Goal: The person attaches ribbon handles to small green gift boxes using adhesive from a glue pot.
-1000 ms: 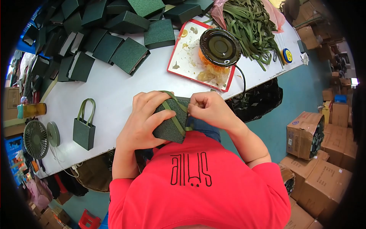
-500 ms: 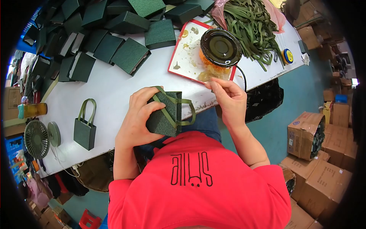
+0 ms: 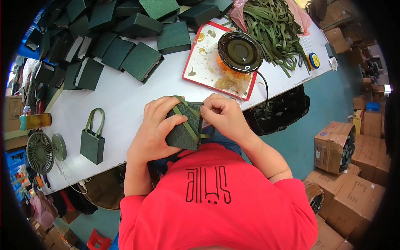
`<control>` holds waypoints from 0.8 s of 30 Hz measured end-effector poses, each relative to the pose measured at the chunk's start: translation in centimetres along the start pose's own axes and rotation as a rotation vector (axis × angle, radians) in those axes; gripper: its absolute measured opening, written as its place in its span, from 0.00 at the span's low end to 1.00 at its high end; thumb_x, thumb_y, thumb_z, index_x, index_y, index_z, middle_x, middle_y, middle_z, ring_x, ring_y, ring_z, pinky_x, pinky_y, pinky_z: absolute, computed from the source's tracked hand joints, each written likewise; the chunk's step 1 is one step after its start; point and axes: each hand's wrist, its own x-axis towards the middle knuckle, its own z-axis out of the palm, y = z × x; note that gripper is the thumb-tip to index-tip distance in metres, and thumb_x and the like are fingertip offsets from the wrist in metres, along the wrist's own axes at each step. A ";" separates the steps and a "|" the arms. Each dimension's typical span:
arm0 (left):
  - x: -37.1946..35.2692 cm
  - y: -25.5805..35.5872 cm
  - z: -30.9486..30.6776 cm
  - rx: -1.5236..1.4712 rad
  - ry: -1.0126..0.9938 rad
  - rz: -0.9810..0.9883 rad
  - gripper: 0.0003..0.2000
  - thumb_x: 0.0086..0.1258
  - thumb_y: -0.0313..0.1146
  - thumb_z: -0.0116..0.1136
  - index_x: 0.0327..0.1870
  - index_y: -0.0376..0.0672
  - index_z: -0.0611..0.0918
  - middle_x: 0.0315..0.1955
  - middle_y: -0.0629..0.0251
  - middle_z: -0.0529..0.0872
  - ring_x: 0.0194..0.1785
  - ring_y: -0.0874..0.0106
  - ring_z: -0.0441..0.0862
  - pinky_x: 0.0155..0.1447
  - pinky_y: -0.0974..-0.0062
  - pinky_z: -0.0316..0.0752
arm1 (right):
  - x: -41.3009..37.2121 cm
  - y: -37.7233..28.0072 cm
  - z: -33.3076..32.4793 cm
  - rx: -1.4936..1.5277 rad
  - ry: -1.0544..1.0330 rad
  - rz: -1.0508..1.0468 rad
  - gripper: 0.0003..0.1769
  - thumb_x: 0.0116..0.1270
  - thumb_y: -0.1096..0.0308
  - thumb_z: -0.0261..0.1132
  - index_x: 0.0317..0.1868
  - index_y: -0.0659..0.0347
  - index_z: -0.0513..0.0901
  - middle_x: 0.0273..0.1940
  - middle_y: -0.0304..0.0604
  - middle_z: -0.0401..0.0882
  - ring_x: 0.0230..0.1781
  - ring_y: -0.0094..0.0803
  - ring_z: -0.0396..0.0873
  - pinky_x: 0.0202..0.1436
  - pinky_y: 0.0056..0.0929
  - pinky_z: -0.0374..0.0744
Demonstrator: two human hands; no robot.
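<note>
My left hand is closed around a small dark green gift box, holding it tilted above the table's front edge. Green ribbon crosses the box's face under my left fingers and loops out at its right side. At the box's upper right edge, my right hand has its thumb and fingers pinched together; what lies between them is hidden. A similar small green bag with a ribbon handle stands on the table to the left.
Many green boxes pile up at the back left. A stained red-rimmed board carries a round black pot with a cord. Behind it lies a heap of green ribbons. A small fan stands left; cartons sit right.
My right hand has moved left and down from the front of the stained board to the edge of the box. My left hand still holds the box, nearly in place.
</note>
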 end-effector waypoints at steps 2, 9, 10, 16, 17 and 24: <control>-0.1 -0.3 0.1 -0.050 0.045 -0.016 0.35 0.37 0.32 0.80 0.54 0.46 0.78 0.63 0.54 0.75 0.67 0.49 0.71 0.68 0.55 0.64 | 0.1 0.1 -0.1 0.114 -0.020 0.024 0.10 0.73 0.67 0.66 0.42 0.66 0.87 0.38 0.35 0.82 0.31 0.16 0.75 0.32 0.20 0.74; -3.2 -1.2 -2.3 0.081 0.223 -0.248 0.40 0.38 0.37 0.83 0.59 0.46 0.76 0.65 0.51 0.74 0.68 0.49 0.70 0.71 0.54 0.62 | -0.5 0.9 -2.0 0.509 0.463 -0.247 0.05 0.75 0.76 0.61 0.46 0.67 0.83 0.58 0.45 0.81 0.29 0.14 0.68 0.31 0.16 0.69; -4.0 -1.3 -2.9 0.133 0.289 -0.301 0.41 0.38 0.36 0.83 0.60 0.45 0.76 0.65 0.51 0.73 0.69 0.49 0.69 0.71 0.54 0.62 | -0.5 1.0 -2.3 0.493 0.501 -0.269 0.05 0.76 0.76 0.60 0.45 0.68 0.82 0.57 0.47 0.81 0.27 0.15 0.66 0.30 0.16 0.67; -10.6 -1.2 -8.8 0.629 0.584 -0.745 0.46 0.44 0.35 0.82 0.70 0.43 0.71 0.63 0.50 0.76 0.68 0.50 0.70 0.71 0.57 0.66 | -0.3 0.5 -3.3 0.547 0.436 -0.398 0.10 0.80 0.69 0.56 0.50 0.66 0.81 0.43 0.41 0.83 0.24 0.16 0.64 0.28 0.19 0.63; -11.6 -1.2 -9.7 0.694 0.565 -0.809 0.45 0.46 0.36 0.81 0.71 0.43 0.71 0.63 0.49 0.76 0.67 0.49 0.71 0.71 0.57 0.66 | -0.2 0.6 -3.6 0.542 0.463 -0.421 0.12 0.81 0.67 0.55 0.51 0.66 0.81 0.43 0.41 0.85 0.24 0.16 0.64 0.28 0.18 0.63; -15.7 -1.9 -10.8 0.907 0.426 -1.063 0.35 0.51 0.39 0.80 0.63 0.44 0.80 0.64 0.52 0.77 0.66 0.50 0.72 0.69 0.55 0.68 | -0.3 1.0 -5.4 0.487 0.642 -0.391 0.12 0.80 0.70 0.57 0.55 0.69 0.81 0.47 0.42 0.85 0.25 0.14 0.63 0.28 0.17 0.62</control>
